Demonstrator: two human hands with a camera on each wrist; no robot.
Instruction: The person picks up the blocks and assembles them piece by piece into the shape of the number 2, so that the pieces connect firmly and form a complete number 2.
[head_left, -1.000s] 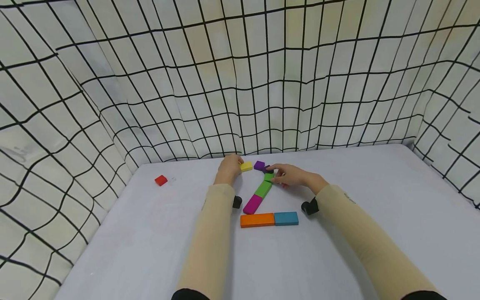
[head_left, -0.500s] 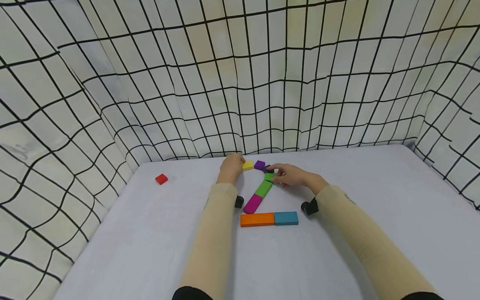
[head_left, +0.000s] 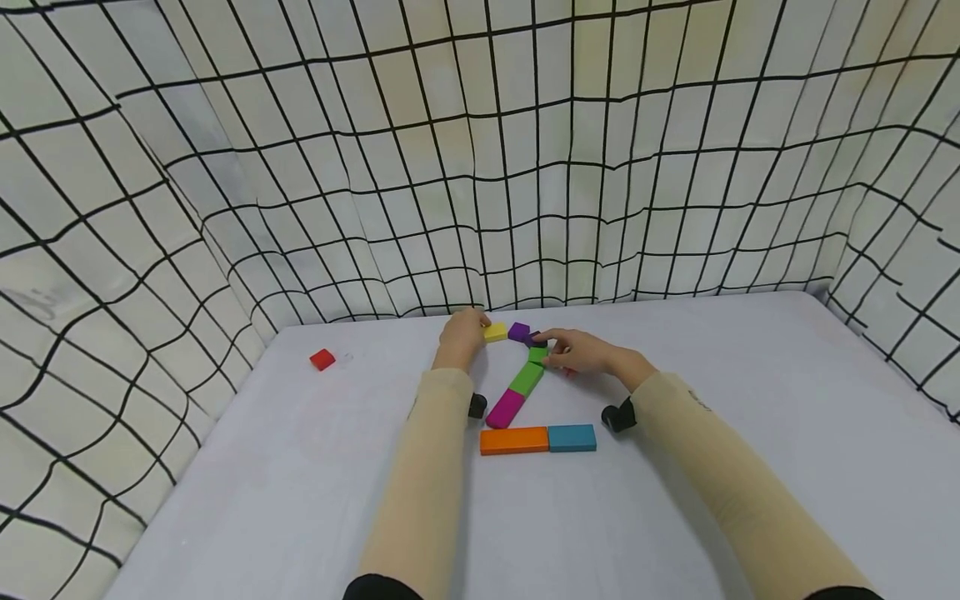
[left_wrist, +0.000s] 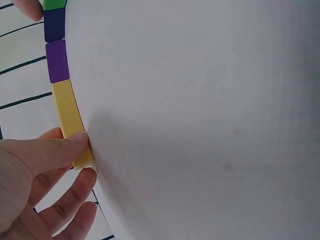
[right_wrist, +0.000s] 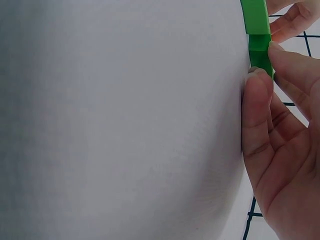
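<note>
My left hand (head_left: 460, 338) pinches one end of the yellow block (left_wrist: 68, 110) between thumb and fingers. A purple block (left_wrist: 57, 61) touches or nearly touches its other end, followed by a dark navy block (left_wrist: 54, 25). My right hand (head_left: 581, 349) is at the bend of the row, its index fingertip on the navy block, its thumb beside the small green block (head_left: 537, 354). In the right wrist view, that small green block lies between thumb and index finger, partly hidden. A longer green block (head_left: 527, 378) and a magenta block (head_left: 506, 409) continue the row towards me.
An orange block (head_left: 514, 440) and a blue block (head_left: 572, 437) lie end to end nearer me. A red block (head_left: 322, 360) lies alone at the left of the white table (head_left: 300, 500). Something reddish shows under my right hand. Black netting (head_left: 525, 175) closes the far side.
Over the second my left hand and the yellow block have moved slightly right, towards the purple block. The right hand stays in nearly the same place.
</note>
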